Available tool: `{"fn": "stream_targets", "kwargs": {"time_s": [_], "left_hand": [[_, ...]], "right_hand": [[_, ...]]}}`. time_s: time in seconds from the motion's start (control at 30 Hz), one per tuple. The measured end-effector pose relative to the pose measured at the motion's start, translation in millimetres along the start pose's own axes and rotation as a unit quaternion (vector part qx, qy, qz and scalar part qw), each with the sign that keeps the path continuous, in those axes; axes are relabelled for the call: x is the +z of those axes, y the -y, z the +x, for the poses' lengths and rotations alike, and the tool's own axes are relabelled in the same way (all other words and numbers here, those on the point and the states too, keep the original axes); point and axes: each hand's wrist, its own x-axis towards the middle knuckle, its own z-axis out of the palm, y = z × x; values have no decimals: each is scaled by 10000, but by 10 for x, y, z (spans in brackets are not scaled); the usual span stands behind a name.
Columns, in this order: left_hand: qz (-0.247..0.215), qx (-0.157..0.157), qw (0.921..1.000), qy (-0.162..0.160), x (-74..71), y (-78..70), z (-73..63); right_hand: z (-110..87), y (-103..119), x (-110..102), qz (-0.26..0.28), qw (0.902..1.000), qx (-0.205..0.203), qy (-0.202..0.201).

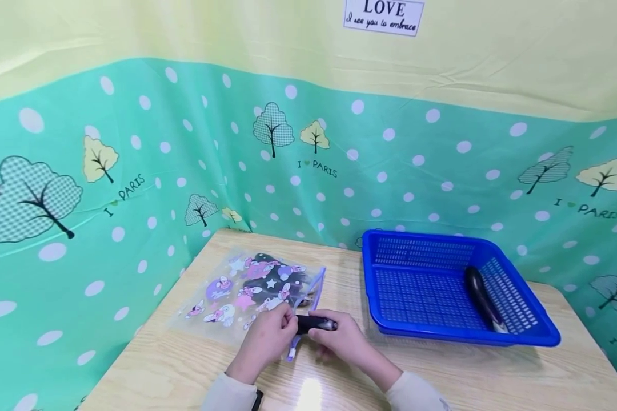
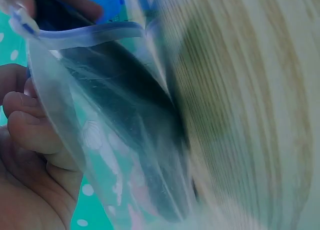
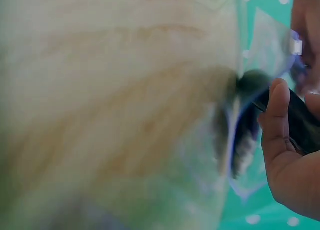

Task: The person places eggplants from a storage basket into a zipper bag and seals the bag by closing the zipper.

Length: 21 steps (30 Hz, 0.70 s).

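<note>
A clear zip bag printed with cartoon figures lies on the table, with dark eggplants inside. At its purple-edged mouth, my left hand pinches the bag's rim; in the left wrist view the left hand has curled fingers beside the clear film. My right hand grips an eggplant by its end, the thumb along it in the right wrist view. That eggplant lies partly inside the bag mouth. A white slider sits at the near end of the zip.
To the right stands a blue plastic basket with slotted walls; one eggplant lies along its right side. The wooden table meets a green and yellow patterned curtain at the back and left.
</note>
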Motion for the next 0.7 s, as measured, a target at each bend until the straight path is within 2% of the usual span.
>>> {"fn": "stream_targets", "kwargs": {"time_s": [0.07, 0.13, 0.2, 0.3, 0.4, 0.5, 0.63, 0.7], "left_hand": [[-40, -44, 10000, 70, 3, -1, -1], [-56, -45, 9999, 102, 7, 4, 1], [-46, -12, 10000, 88, 12, 12, 3], [-23, 34, 10000, 51, 13, 10, 8], [-38, 39, 10000, 56, 9, 5, 7], [-73, 60, 9999, 83, 12, 3, 11], [-91, 164, 9998, 62, 27, 11, 16], [-63, 224, 9997, 32, 35, 19, 15]], "right_hand": [[96, -48, 41, -11, 10000, 45, 23], [193, -75, 71, -261, 9996, 52, -33], [288, -86, 95, -700, 9974, 60, -177], [414, -90, 120, -1459, 9885, 173, -366], [524, -99, 149, -2285, 9721, 287, -452], [629, -101, 178, -3093, 9484, 226, -658], [740, -89, 205, -3730, 9222, 164, -1005], [770, -82, 219, -3960, 9124, 191, -1015]]}}
